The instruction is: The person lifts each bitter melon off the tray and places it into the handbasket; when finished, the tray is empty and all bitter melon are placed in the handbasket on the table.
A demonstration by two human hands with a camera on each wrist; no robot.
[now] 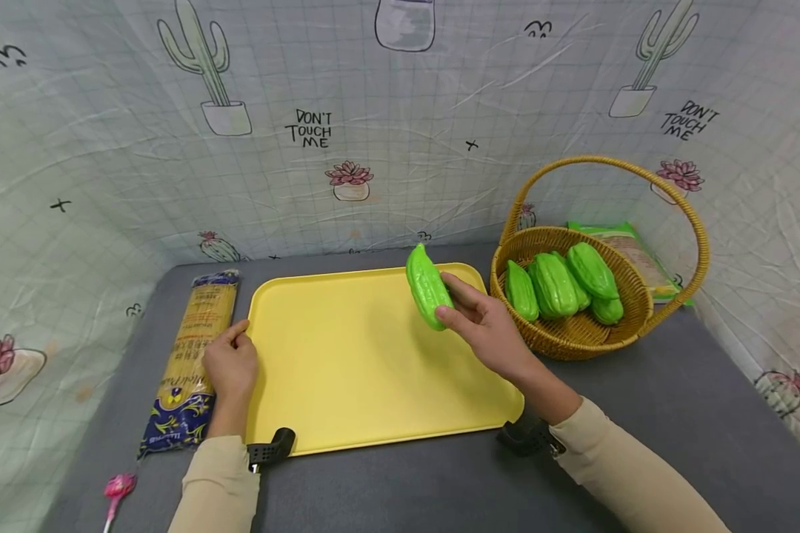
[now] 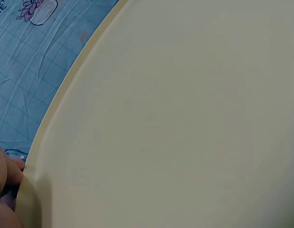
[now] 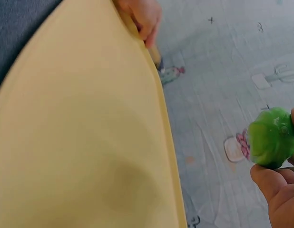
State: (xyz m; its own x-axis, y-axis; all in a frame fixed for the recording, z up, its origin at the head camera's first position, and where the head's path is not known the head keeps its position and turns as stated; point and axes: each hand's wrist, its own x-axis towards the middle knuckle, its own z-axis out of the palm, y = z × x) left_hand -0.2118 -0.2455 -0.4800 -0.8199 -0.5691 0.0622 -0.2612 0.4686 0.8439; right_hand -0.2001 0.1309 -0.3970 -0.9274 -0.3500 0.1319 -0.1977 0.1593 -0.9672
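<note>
Your right hand [image 1: 487, 326] pinches a green ridged gourd [image 1: 428, 287] between thumb and fingers, holding it tilted above the far right part of the yellow tray [image 1: 347, 370]; from the right wrist view you see the gourd's round end [image 3: 273, 137] held clear of the tray surface [image 3: 80, 142]. Your left hand [image 1: 230, 363] rests on the tray's left rim, fingers loosely curled over the edge; whether they actually clamp it you cannot tell, though the left wrist view shows fingertips [image 2: 9, 171] pressed against the rim [image 2: 47, 137].

Just outside your left hand lies a long packet of noodles [image 1: 190, 363], touching or nearly touching the tray's edge. Nearer to you on that side, a pink lollipop [image 1: 116, 490] lies on the grey table [image 1: 673, 400].

Just beyond your right hand stands a wicker basket [image 1: 573, 337] with a tall hoop handle, holding more green gourds [image 1: 560, 285]. Behind the basket a green packet [image 1: 630, 248] lies flat. A cactus-print cloth [image 1: 387, 148] walls the table on three sides.
</note>
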